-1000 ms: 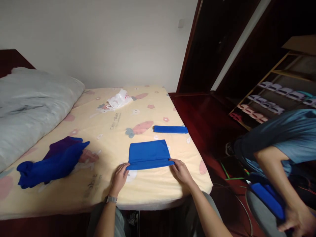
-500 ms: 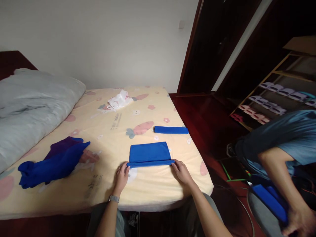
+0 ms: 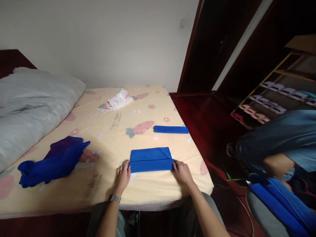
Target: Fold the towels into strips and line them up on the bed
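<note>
A blue cloth lies on the bed, its near part folded over as a flat strip along the front. My left hand pinches the strip's left end between thumb and fingers. At the right end, my right hand grips the fold the same way. Beyond it lies a narrow folded blue cloth, near the bed's right edge. A crumpled blue and purple cloth rests to the left, apart from both hands.
The patterned bed sheet spreads under everything. A white plastic bag sits farther back, and a grey quilt lies at left. To the right, a person in a blue shirt bends over blue cloths beside a shoe rack.
The front strip of the cloth has become wider, and the back edge has come nearer to me. Both hands still hold the ends. The other person's arm has moved back from the near corner.
</note>
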Available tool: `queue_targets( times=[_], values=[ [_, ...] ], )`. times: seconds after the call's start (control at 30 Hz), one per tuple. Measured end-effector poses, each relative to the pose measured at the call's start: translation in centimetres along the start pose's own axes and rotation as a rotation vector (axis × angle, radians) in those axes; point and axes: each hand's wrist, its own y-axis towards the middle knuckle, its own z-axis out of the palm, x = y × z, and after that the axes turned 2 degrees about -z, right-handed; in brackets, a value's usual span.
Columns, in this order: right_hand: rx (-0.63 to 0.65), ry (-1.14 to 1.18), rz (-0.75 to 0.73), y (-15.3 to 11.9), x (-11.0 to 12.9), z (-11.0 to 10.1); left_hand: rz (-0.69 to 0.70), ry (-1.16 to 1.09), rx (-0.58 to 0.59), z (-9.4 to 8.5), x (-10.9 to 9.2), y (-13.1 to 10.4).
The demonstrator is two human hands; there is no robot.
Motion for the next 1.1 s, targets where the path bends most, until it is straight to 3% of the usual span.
queue_targets(
  times=[0.17,0.27,0.37,0.47,0.6,0.77,1.1],
  values=[
    [-0.065,-0.125,0.019,0.0,0.6,0.6,0.049,0.133,0.006,-0.9,-0.6,0.4],
    [-0.16,-0.107,0.058,-0.1,1.1,0.3,0.038,0.143,-0.054,-1.8,-0.9,0.5],
    [-0.217,-0.035,0.071,-0.4,2.5,-0.3,0.048,0.085,-0.102,-2.3,-2.5,0.4],
    [-0.175,0.049,-0.09,-1.1,5.2,-0.1,0.197,0.039,0.004,-2.0,-5.5,0.0],
    [-0.037,0.023,-0.402,-1.9,8.5,2.2,0.36,0.055,0.16,-0.7,-8.3,-0.5],
    [-0.009,-0.031,-0.463,-1.7,8.1,4.4,0.314,0.083,0.172,0.5,-6.8,-0.4],
    [-0.024,-0.032,-0.389,-1.4,3.8,3.0,0.271,0.079,0.161,0.2,-3.8,-0.6]
  ],
)
